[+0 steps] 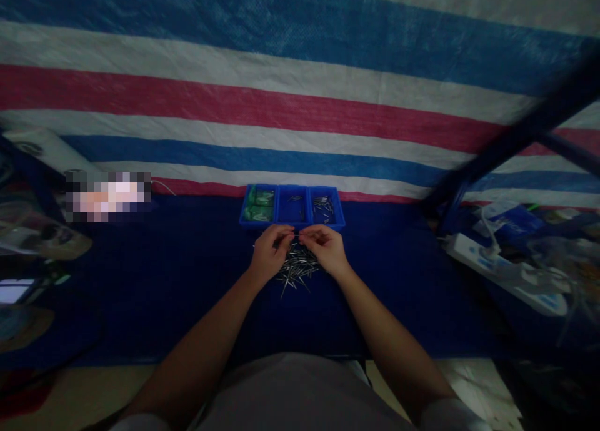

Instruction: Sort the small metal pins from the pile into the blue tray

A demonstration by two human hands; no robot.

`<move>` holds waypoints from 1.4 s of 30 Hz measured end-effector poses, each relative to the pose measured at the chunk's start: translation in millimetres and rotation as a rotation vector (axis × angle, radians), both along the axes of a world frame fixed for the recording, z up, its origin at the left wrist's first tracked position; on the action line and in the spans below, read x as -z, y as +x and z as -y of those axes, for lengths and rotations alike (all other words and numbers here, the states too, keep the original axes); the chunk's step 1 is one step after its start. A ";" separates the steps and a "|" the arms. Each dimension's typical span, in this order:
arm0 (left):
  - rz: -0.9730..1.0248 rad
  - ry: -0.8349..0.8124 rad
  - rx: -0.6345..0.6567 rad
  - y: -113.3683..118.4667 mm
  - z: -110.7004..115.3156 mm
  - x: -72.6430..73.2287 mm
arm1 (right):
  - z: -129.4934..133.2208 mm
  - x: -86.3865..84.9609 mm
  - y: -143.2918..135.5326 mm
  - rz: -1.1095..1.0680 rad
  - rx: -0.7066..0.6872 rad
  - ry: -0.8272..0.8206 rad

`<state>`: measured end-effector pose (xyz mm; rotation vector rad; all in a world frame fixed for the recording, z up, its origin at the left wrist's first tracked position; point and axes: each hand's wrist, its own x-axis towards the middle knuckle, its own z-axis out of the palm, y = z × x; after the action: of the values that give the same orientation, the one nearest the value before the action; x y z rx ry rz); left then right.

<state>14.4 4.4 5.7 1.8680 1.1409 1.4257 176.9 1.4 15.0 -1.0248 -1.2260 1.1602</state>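
Above a loose pile of thin metal pins (297, 268), both hands meet fingertip to fingertip. My left hand (270, 251) is closed in a pinch on one end of a slim metal pin (297, 235). The other end sits in the pinched fingers of my right hand (329, 250). Only a short middle stretch of this pin shows. Just beyond the fingers is a blue three-compartment tray (291, 213). Its left compartment has green plastic bags (260, 212) with pale pieces, its middle one a few small pins, and its right one several metal pins (322, 203).
A dark blue tabletop (187, 275) lies under everything, with a striped tarp (290, 100) behind it. On the right are a white power strip (509, 275), cables and a blue frame post (469, 175). Plastic bags and a blurred-out patch (107, 197) are at left.
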 end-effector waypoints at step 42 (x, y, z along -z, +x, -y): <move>-0.046 0.003 0.029 -2.3 -1.6 1.7 | 2.7 -1.3 1.9 0.398 0.026 0.264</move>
<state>12.1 6.0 4.0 1.9215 1.1292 1.3758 178.8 -1.4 16.3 -1.0952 -1.6237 0.7663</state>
